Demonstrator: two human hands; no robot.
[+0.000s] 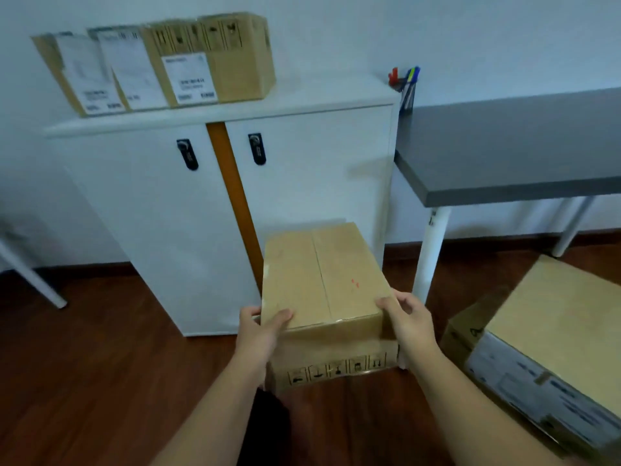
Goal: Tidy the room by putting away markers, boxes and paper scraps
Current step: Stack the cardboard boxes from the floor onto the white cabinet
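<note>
A brown cardboard box [322, 280], taped along its top, is held low in front of the white cabinet [161, 203]. My left hand [260, 331] grips its near left corner, thumb on top. My right hand [408, 319] grips the near right corner. Three more cardboard boxes [235, 65] with white labels stand in a row on top of the cabinet. Several markers [408, 84] stand in a dark holder at the table's back left corner.
A dark grey table [504, 153] with white legs stands to the right of the cabinet. A large labelled cardboard box [551, 338] lies on the wooden floor at the lower right. A white leg [30, 274] slants at the far left.
</note>
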